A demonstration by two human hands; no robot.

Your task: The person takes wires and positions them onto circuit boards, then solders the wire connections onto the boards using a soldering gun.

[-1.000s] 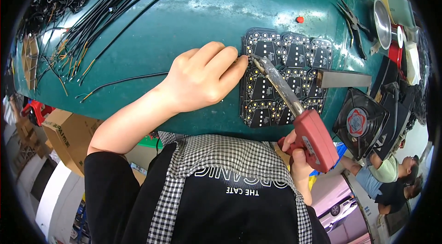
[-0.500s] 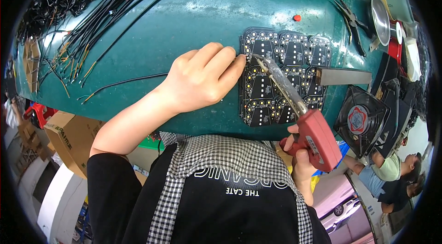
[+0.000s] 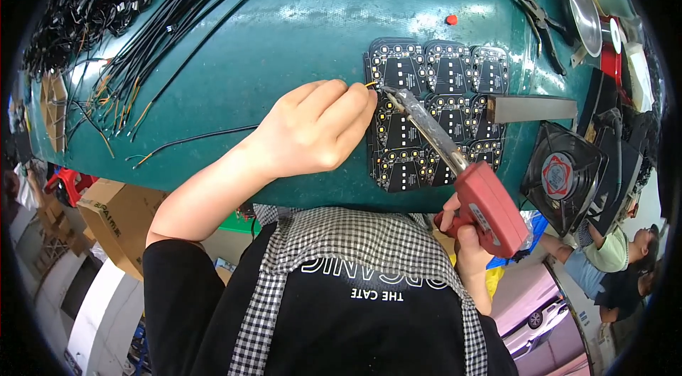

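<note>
My left hand (image 3: pixel 312 127) is closed in a pinch on a thin cable, whose yellow-orange wire end (image 3: pixel 370 84) sticks out past the fingertips at the left edge of the circuit boards. A black cable (image 3: pixel 206 136) comes out from behind the wrist and lies on the table; it looks like the same one. In my right hand (image 3: pixel 469 241) is a red soldering gun (image 3: pixel 490 209), gripped by its handle. Its long metal barrel slants across the black circuit boards (image 3: pixel 447 117), which bear small LEDs. The tip is close to the wire end; whether they touch I cannot tell.
A flat metal bar (image 3: pixel 533 109) lies against the boards' right side, near a black fan (image 3: pixel 561 177). Pliers (image 3: pixel 538 21), a metal bowl (image 3: pixel 585 17) and a red cap (image 3: pixel 452 20) lie beyond. Bundled black cables (image 3: pixel 192 28) cover the far left. Other people (image 3: pixel 618 262) are at right.
The yellow-orange wire end now shows beyond my left fingertips. The soldering gun's tip has shifted slightly left toward it. The whole view has tilted a little.
</note>
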